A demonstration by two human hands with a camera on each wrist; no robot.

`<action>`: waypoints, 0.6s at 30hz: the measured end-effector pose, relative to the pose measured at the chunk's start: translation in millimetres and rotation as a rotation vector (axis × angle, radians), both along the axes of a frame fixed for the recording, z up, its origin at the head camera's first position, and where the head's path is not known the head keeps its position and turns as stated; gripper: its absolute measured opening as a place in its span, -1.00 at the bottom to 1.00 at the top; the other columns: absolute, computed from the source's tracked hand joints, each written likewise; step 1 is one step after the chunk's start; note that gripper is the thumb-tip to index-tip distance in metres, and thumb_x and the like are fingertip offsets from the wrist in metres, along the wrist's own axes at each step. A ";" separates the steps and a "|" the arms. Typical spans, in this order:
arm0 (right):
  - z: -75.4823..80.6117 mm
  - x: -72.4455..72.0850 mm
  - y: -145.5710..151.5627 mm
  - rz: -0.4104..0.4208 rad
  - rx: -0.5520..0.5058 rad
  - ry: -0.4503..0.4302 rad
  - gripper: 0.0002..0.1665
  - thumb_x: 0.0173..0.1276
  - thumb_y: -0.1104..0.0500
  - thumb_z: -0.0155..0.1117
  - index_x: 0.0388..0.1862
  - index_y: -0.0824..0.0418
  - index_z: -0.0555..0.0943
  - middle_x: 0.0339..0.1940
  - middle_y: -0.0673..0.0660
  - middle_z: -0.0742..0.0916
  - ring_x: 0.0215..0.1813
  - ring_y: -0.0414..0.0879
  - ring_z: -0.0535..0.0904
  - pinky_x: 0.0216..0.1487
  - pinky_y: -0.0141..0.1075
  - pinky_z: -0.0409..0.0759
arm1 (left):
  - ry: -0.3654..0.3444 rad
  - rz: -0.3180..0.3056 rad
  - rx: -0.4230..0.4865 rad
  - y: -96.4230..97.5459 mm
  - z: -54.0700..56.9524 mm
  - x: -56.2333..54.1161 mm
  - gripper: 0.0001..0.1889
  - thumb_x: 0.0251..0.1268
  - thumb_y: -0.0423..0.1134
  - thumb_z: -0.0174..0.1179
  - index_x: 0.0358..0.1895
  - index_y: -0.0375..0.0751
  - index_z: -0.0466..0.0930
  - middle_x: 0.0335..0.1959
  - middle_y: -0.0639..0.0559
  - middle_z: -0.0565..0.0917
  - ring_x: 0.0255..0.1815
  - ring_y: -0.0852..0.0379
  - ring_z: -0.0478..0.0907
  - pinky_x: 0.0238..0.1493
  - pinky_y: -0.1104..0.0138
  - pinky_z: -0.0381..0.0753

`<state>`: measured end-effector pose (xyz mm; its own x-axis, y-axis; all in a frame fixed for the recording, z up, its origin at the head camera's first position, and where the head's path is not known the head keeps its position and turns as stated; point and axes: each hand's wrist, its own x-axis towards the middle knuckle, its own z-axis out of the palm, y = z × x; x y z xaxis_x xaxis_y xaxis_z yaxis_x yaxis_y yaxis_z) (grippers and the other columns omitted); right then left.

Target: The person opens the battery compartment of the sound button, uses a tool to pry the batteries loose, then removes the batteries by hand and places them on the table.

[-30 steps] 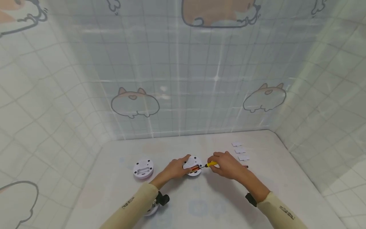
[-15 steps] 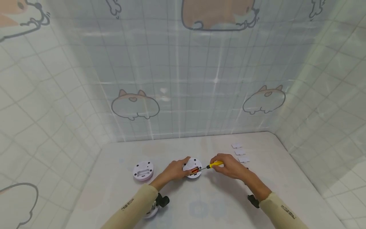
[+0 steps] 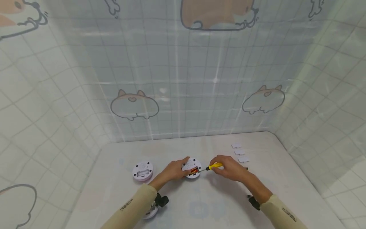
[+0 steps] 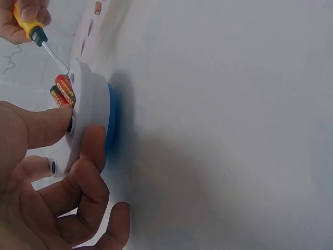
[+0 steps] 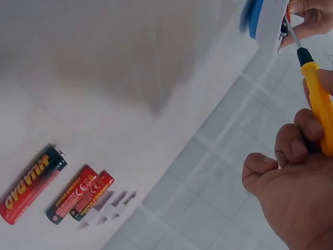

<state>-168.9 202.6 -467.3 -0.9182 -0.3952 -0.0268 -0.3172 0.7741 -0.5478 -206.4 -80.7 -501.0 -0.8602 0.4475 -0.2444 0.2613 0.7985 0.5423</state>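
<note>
My left hand [image 3: 176, 169] grips a round white device [image 3: 190, 163] with a blue lower part. Its perforated, dark-footed base faces up. In the left wrist view, the thumb presses by two red-and-black batteries [image 4: 63, 90] at the battery compartment, while fingers curl round the rim. A yellow-handled screwdriver [image 3: 215, 166] is pinched in my right hand [image 3: 231, 168]. Its metal shaft [image 4: 55, 57] reaches to the batteries' end; exact tip contact is hard to tell.
Left of the hands lies another round white device [image 3: 143, 170] with its compartment uncovered. A third device [image 3: 151, 212] is partly hidden by the left forearm. Several small white covers [image 3: 239, 152] lie at right. Loose batteries, one larger battery [image 5: 32, 183] among them, lie near the right wrist.
The right hand has drawn slightly to the right with the screwdriver, whose tip remains at the battery end. The left hand keeps its grip on the device. The head view has shifted slightly.
</note>
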 end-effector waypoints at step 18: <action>-11.7 29.7 14.6 -0.023 0.263 0.307 -0.85 0.22 -0.07 0.49 -0.26 -0.16 0.72 -0.37 -0.25 0.49 -0.23 -0.24 0.33 -0.18 -0.22 0.30 | -0.008 -0.012 0.026 -3.7 -0.9 4.3 -0.25 0.37 0.07 0.28 0.56 0.01 0.23 0.35 -0.15 0.54 0.10 -0.08 0.52 0.18 -0.04 0.46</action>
